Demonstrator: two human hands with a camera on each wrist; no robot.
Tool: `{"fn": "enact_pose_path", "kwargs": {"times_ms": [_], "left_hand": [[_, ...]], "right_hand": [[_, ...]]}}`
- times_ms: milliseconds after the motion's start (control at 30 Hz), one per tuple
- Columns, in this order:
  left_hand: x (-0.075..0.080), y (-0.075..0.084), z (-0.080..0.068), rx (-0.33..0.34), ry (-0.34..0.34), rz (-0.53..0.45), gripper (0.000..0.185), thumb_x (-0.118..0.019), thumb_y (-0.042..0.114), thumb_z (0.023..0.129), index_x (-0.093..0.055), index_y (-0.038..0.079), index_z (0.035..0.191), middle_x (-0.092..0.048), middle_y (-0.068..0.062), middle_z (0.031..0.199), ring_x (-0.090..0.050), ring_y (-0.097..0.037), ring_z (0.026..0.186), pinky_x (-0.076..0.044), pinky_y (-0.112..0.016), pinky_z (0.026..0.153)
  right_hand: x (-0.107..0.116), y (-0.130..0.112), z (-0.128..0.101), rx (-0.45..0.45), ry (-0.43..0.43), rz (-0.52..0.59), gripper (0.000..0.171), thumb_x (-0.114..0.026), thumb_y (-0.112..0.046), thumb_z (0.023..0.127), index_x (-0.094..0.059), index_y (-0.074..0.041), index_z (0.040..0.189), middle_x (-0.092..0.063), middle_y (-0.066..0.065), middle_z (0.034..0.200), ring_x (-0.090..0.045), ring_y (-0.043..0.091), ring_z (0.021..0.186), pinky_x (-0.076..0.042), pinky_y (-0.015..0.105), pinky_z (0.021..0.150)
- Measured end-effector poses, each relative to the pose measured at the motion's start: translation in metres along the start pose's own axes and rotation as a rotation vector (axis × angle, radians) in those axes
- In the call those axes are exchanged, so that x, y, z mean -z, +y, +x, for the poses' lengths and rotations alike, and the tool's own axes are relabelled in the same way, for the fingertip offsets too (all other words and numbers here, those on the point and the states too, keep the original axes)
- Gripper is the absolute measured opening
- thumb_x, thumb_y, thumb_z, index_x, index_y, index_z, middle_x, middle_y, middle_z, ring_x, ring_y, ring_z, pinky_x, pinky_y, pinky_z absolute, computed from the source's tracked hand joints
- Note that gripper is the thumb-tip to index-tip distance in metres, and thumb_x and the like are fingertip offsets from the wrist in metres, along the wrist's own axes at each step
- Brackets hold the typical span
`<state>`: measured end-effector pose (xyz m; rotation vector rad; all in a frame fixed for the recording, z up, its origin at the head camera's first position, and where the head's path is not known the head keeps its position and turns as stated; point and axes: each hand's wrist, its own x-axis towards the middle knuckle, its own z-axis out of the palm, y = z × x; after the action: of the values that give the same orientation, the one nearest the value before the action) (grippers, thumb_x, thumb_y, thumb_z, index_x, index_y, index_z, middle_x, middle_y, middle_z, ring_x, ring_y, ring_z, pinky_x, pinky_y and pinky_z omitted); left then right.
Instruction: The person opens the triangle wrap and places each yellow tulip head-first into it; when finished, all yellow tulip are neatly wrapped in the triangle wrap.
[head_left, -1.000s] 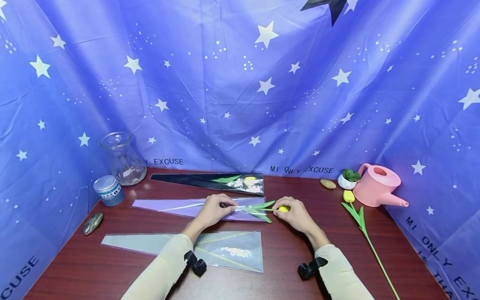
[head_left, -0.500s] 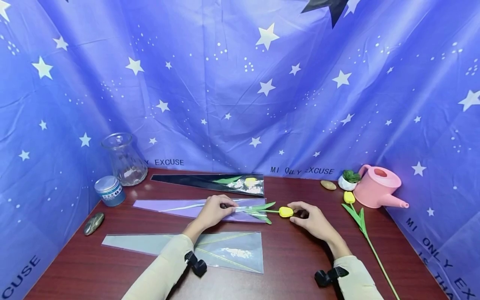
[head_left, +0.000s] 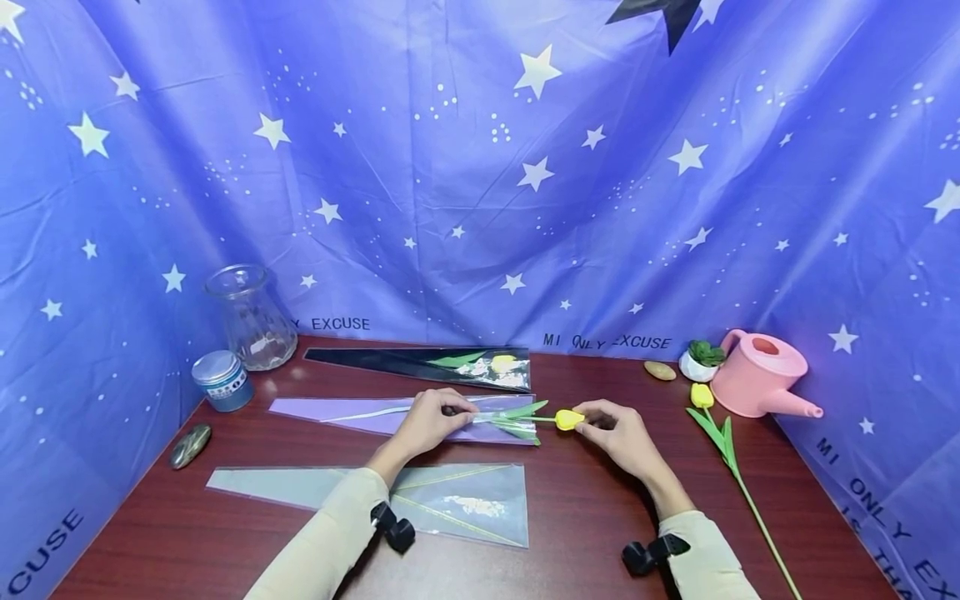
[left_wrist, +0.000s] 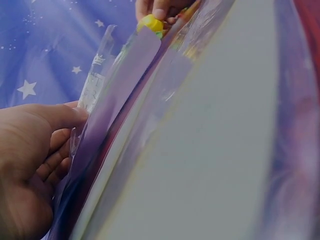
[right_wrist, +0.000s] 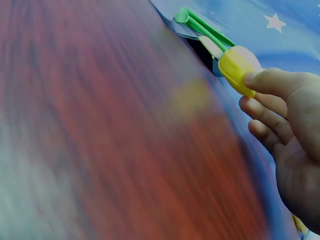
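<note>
1. The left hand (head_left: pixel 431 419) pinches the open end of a purple sleeve (head_left: pixel 360 414) lying flat on the worktop (head_left: pixel 585 508), thumb on top.
2. The right hand (head_left: pixel 622 433) grips the yellow bud of a tulip (head_left: pixel 567 418) at its fingertips, just right of the sleeve mouth.
3. The tulip's stem and leaves lie inside the sleeve, between the two hands; the bud is outside.
4. Nearer than the left hand lies a clear sleeve (head_left: pixel 442 500); beyond it, a black sleeve (head_left: pixel 405 361) holding another flower.
5. Right of the right hand lies a second tulip (head_left: pixel 712 421), beside a pink can (head_left: pixel 761 372).
</note>
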<state>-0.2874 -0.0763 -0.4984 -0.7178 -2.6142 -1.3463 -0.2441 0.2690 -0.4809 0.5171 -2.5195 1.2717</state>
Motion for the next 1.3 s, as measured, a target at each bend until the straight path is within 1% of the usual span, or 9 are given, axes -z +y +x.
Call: {"fn": "enact_pose_path", "kwargs": {"times_ms": [133,367,500,633,800,967,1033,1167,1300], "left_hand": [[0.000,-0.001,0.001,-0.003,0.002,-0.001,0.012,-0.079,0.016,0.091,-0.084,0.025,0.097,-0.078,0.009,0.099,-0.071,-0.012,0.096,-0.054,-0.024,0.083],[-0.001,-0.002,0.000,-0.010,0.019,-0.009,0.012,-0.079,0.016,0.091,-0.084,0.025,0.097,-0.078,0.009,0.099,-0.072,-0.012,0.096,-0.054,-0.025,0.084],[-0.001,-0.002,0.001,-0.006,0.029,-0.010,0.011,-0.080,0.016,0.091,-0.084,0.024,0.097,-0.078,0.008,0.099,-0.072,-0.013,0.098,-0.055,-0.024,0.085],[0.000,-0.002,0.002,-0.002,0.037,-0.017,0.010,-0.080,0.016,0.091,-0.084,0.022,0.097,-0.079,0.006,0.100,-0.072,-0.013,0.097,-0.055,-0.023,0.083],[0.002,-0.001,0.000,0.000,0.038,-0.025,0.011,-0.080,0.016,0.091,-0.084,0.023,0.098,-0.078,0.005,0.101,-0.072,-0.013,0.096,-0.056,-0.023,0.082],[0.001,0.002,0.000,-0.004,0.015,-0.041,0.012,-0.079,0.017,0.092,-0.084,0.026,0.099,-0.078,0.007,0.102,-0.072,-0.011,0.094,-0.057,-0.024,0.080],[0.000,0.003,0.000,-0.006,0.015,-0.041,0.013,-0.079,0.017,0.092,-0.084,0.026,0.099,-0.078,0.007,0.101,-0.071,-0.011,0.093,-0.056,-0.023,0.080],[-0.001,0.003,0.001,-0.005,0.021,-0.038,0.012,-0.080,0.017,0.091,-0.084,0.024,0.099,-0.078,0.008,0.100,-0.071,-0.011,0.093,-0.055,-0.023,0.080],[-0.003,0.002,0.002,-0.006,0.011,-0.032,0.011,-0.080,0.018,0.091,-0.084,0.022,0.100,-0.078,0.008,0.100,-0.072,-0.012,0.096,-0.056,-0.025,0.084]], "right_hand": [[-0.003,-0.013,0.004,-0.001,0.003,0.028,0.024,-0.079,0.008,0.083,-0.075,0.002,0.106,-0.076,0.018,0.089,-0.066,0.009,0.077,-0.053,0.021,0.069],[-0.021,0.002,0.011,-0.035,0.006,0.067,0.024,-0.081,-0.001,0.085,-0.078,-0.008,0.107,-0.077,0.010,0.091,-0.065,0.005,0.080,-0.053,0.021,0.073],[-0.029,0.001,0.014,-0.047,-0.006,0.102,0.022,-0.083,-0.007,0.085,-0.079,-0.012,0.106,-0.077,0.007,0.092,-0.066,0.006,0.080,-0.054,0.021,0.073],[-0.037,-0.002,0.017,-0.055,-0.006,0.100,0.021,-0.083,-0.008,0.086,-0.080,-0.014,0.105,-0.078,0.006,0.093,-0.067,0.005,0.080,-0.054,0.021,0.073],[-0.047,-0.006,0.020,-0.021,-0.004,0.086,0.021,-0.085,-0.009,0.084,-0.082,-0.016,0.104,-0.079,0.003,0.092,-0.068,0.005,0.083,-0.054,0.020,0.075],[-0.059,-0.010,0.023,0.002,-0.026,0.085,0.023,-0.085,-0.009,0.083,-0.083,-0.015,0.105,-0.081,0.004,0.099,-0.071,0.006,0.090,-0.056,0.020,0.080],[-0.063,-0.010,0.024,-0.007,-0.041,0.100,0.023,-0.085,-0.010,0.084,-0.083,-0.014,0.107,-0.081,0.005,0.102,-0.072,0.007,0.092,-0.057,0.021,0.081],[-0.069,-0.011,0.029,-0.064,-0.091,0.133,0.023,-0.085,-0.014,0.084,-0.083,-0.015,0.107,-0.081,0.005,0.104,-0.072,0.006,0.094,-0.057,0.022,0.081],[-0.073,-0.011,0.033,-0.099,-0.110,0.125,0.024,-0.087,-0.017,0.083,-0.083,-0.017,0.107,-0.081,0.004,0.105,-0.071,0.006,0.096,-0.056,0.021,0.082]]}}
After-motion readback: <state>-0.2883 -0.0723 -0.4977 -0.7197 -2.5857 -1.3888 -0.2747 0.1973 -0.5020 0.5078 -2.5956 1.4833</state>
